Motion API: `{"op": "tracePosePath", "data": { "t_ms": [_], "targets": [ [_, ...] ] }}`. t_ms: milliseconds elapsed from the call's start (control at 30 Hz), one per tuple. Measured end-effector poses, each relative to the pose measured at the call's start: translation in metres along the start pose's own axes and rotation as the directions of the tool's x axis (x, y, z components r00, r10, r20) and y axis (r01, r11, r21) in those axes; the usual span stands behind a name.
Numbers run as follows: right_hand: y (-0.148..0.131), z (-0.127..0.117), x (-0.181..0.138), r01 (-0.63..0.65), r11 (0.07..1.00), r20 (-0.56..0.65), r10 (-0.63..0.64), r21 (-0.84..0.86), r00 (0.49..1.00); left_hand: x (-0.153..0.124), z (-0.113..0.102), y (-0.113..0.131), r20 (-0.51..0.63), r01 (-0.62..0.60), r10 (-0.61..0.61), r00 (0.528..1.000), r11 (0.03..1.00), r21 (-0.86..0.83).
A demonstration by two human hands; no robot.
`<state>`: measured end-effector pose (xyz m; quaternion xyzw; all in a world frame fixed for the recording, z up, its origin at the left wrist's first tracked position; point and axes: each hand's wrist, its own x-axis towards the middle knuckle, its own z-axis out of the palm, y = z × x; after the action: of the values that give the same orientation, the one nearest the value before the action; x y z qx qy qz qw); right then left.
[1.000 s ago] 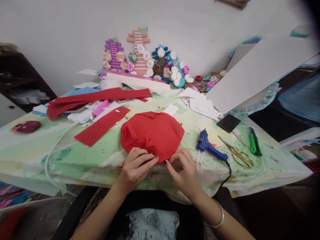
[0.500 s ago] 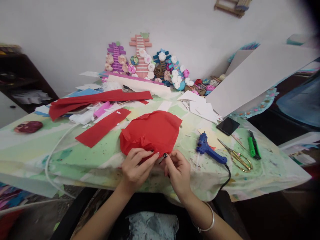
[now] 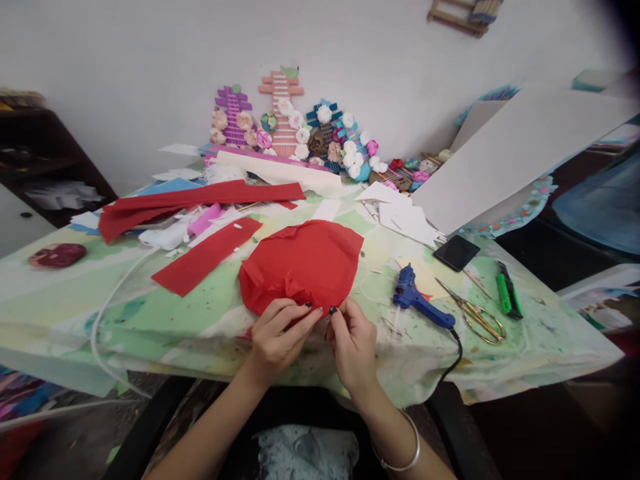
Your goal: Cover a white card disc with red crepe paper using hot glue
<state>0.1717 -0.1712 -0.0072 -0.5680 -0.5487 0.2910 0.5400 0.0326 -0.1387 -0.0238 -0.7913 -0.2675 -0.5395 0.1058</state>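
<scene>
A rounded piece of red crepe paper (image 3: 310, 257) lies at the near middle of the table, gathered and wrinkled along its near edge. My left hand (image 3: 283, 330) pinches that edge, its fingertips pressed on the folds. Close beside it, my right hand (image 3: 354, 337) grips the same edge between thumb and bent fingers. What lies under the paper is hidden. A flat red paper strip (image 3: 207, 257) rests to the left. On the right are a blue hot glue gun (image 3: 417, 300), gold-handled scissors (image 3: 475, 317) and a green box cutter (image 3: 509, 291).
Folded red paper (image 3: 200, 200) and white scraps lie at the back left. A dark phone (image 3: 456, 253) is on the right. Decorated guitar shapes with paper flowers (image 3: 283, 117) lean on the wall. A white cord (image 3: 107, 303) crosses the left side; a large white board (image 3: 510, 153) stands at right.
My right hand has shifted slightly left, nearer my left hand, and its fingers have closed in on the paper's edge. My left hand has moved slightly right along the edge.
</scene>
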Motion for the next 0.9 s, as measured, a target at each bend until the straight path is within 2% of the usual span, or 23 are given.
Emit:
{"op": "tracePosePath", "data": {
  "t_ms": [133, 233, 300, 400, 533, 667, 833, 900],
  "targets": [
    [0.0, 0.0, 0.001, 0.159, 0.918, 0.009, -0.167, -0.362, 0.986, -0.002, 0.001, -0.001, 0.026, 0.008, -0.008, 1.0, 1.0, -0.005],
    [0.001, -0.002, 0.001, 0.208, 0.872, 0.047, -0.209, -0.443, 0.977, -0.001, 0.001, -0.001, 0.028, 0.005, -0.006, 1.0, 1.0, 0.018],
    [0.001, -0.004, 0.0, 0.209, 0.91, 0.083, -0.192, -0.357, 0.978, 0.002, 0.001, 0.001, 0.002, 0.028, -0.028, 1.0, 0.999, 0.03],
    [0.001, -0.006, -0.001, 0.138, 0.986, 0.095, -0.129, -0.098, 0.987, 0.005, 0.002, 0.003, -0.044, 0.057, -0.056, 0.997, 0.998, 0.02],
    [0.004, -0.002, -0.002, 0.003, 0.991, 0.074, -0.013, 0.132, 0.997, 0.008, 0.001, 0.005, -0.069, 0.076, -0.074, 0.995, 0.997, 0.017],
    [0.004, 0.001, 0.002, -0.116, 0.972, 0.066, 0.105, 0.204, 0.992, 0.007, 0.001, 0.005, -0.074, 0.082, -0.081, 0.994, 0.997, 0.016],
    [0.001, 0.001, 0.008, -0.226, 0.936, 0.127, 0.198, 0.272, 0.972, 0.004, 0.002, 0.005, -0.079, 0.056, -0.055, 0.995, 0.998, 0.003],
    [0.0, 0.004, 0.01, -0.24, 0.933, 0.086, 0.225, 0.27, 0.971, 0.004, 0.003, 0.006, -0.078, 0.049, -0.047, 0.996, 0.999, 0.012]
  ]
}}
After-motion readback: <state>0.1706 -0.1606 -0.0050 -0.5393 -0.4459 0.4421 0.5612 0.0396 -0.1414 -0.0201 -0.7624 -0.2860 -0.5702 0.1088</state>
